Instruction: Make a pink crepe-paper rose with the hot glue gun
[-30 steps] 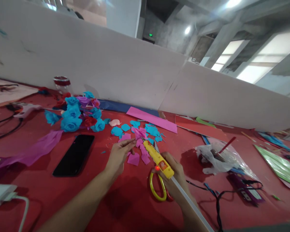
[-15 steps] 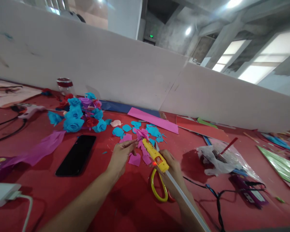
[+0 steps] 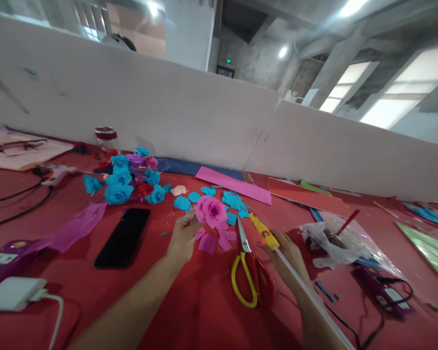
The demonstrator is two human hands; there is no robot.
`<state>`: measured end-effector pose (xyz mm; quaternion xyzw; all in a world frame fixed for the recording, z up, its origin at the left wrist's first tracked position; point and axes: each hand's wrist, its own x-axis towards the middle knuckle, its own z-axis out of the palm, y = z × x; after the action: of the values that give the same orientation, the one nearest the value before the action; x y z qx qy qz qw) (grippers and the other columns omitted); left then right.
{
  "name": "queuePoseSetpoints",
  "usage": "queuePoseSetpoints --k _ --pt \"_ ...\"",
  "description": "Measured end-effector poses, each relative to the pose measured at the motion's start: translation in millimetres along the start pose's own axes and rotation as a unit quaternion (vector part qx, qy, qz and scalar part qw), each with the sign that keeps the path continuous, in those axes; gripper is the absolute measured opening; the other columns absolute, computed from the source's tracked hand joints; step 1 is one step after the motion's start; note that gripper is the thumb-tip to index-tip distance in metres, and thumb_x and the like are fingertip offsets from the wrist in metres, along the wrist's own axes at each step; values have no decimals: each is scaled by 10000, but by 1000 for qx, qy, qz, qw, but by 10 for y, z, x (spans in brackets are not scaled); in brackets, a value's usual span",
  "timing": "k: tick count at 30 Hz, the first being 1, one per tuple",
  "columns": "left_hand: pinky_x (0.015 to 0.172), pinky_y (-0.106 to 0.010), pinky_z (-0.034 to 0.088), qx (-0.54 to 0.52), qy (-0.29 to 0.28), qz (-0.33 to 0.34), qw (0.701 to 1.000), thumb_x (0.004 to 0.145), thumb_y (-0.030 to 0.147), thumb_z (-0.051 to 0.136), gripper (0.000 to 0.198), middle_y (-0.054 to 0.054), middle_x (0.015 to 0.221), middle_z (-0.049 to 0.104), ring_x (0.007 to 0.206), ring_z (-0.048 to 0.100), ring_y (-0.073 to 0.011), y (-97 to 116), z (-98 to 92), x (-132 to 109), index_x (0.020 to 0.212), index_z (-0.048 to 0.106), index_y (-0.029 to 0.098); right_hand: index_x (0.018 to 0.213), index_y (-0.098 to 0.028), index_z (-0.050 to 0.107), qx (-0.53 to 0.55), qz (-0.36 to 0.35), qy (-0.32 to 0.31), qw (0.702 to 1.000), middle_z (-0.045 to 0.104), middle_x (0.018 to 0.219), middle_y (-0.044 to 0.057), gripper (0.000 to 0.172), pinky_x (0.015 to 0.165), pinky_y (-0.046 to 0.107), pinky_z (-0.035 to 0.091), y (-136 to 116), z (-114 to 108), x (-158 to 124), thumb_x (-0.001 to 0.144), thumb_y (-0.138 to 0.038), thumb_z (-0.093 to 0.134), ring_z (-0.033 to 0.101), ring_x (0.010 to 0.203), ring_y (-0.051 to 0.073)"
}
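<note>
My left hand (image 3: 184, 236) grips a pink paper flower (image 3: 211, 212) near its base, its open petals facing me. In my right hand (image 3: 286, 253) is a yellow hot glue gun (image 3: 262, 228) with a small red light lit and a long clear glue stick (image 3: 306, 291) out of its back. The gun's nozzle points away, to the right of the flower and apart from it. Between my hands lie scissors (image 3: 245, 243) with one yellow and one red handle. Loose pink petals (image 3: 208, 243) and blue petals (image 3: 233, 200) are scattered around the flower.
A bunch of blue, purple and red paper flowers (image 3: 118, 192) lies at left behind a black phone (image 3: 123, 238). A white charger (image 3: 14, 293) sits front left. Right are a plastic bag (image 3: 324, 243), a purple power strip (image 3: 383, 291) and cables. A white partition (image 3: 190, 107) stands behind.
My right hand has drawn the glue gun back to the right, off the flower, uncovering the scissors. My left hand has turned the pink flower so its open face shows.
</note>
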<state>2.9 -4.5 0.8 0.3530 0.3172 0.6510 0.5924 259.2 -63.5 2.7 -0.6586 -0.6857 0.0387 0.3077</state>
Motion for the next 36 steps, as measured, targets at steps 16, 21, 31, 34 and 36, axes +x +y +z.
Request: queuePoseSetpoints --k 16,21,31,34,36 --pt "671 -236 471 -23 -49 -47 997 514 333 804 269 -7 646 626 669 547 -112 -38 -19 24 554 603 158 1169 -168 592 -85 -11 -57 995 569 1246 159 505 945 504 388 55 -182 272 713 -20 433 521 1123 302" --pt "618 -227 461 3 -72 -74 995 503 280 813 242 2 655 625 612 526 -104 -4 22 -29 627 636 173 969 -209 660 317 0 -74 946 692 912 51 244 845 355 467 -767 -208 478 880 -342 476 633 887 199" --pt "544 -210 446 60 -83 -96 990 510 327 823 226 6 601 631 549 514 -98 12 103 -62 602 672 186 738 -203 682 557 75 -109 820 637 703 5 288 748 296 452 -830 93 482 824 -454 574 590 708 137" --pt "576 -218 470 82 -91 -72 990 527 309 818 185 3 635 659 584 549 -112 -65 25 -28 607 686 206 676 -202 664 562 113 -79 816 589 632 -18 260 702 280 438 -756 104 493 796 -427 615 548 640 117" --pt "625 -234 488 113 -103 -46 987 559 261 802 140 -3 683 677 635 580 -130 -109 -47 7 650 705 215 709 -209 666 571 112 -82 809 594 657 -22 211 714 275 433 -746 129 496 780 -405 639 548 667 115"
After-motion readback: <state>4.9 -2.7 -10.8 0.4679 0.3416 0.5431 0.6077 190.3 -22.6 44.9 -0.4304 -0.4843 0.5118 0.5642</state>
